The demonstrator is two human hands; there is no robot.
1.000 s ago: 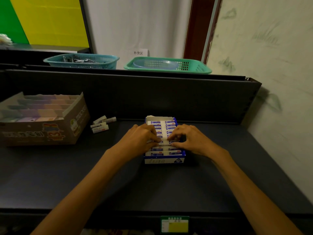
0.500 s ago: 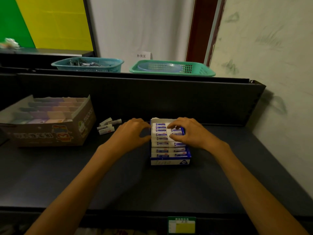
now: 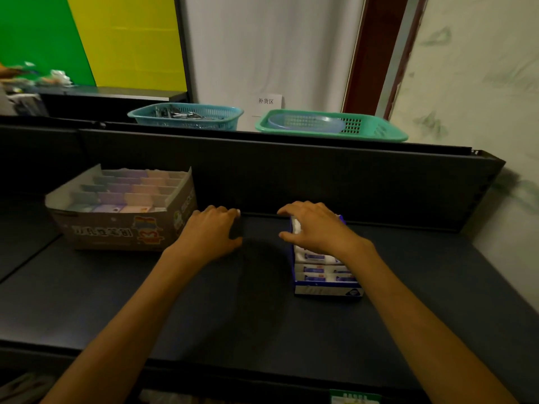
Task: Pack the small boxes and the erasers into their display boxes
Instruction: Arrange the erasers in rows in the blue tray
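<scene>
White paper sign (image 3: 267,107) on the back wall — reads "补货区"; other print is too blurred.

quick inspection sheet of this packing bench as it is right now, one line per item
surface: dark shelf top with a raised back panel, dimly lit
job's things: blue display box holds rows of erasers; cardboard display box at left holds pastel small boxes in rows
clutter: nothing seen on the shelf top itself
grippers: left hand reaches down beside the cardboard box, what lies under it is hidden; right hand rests over the far end of the blue box, fingers curved
cables: nothing seen
surroundings: teal basket and green basket behind the panel, paper sign, white curtain
</scene>
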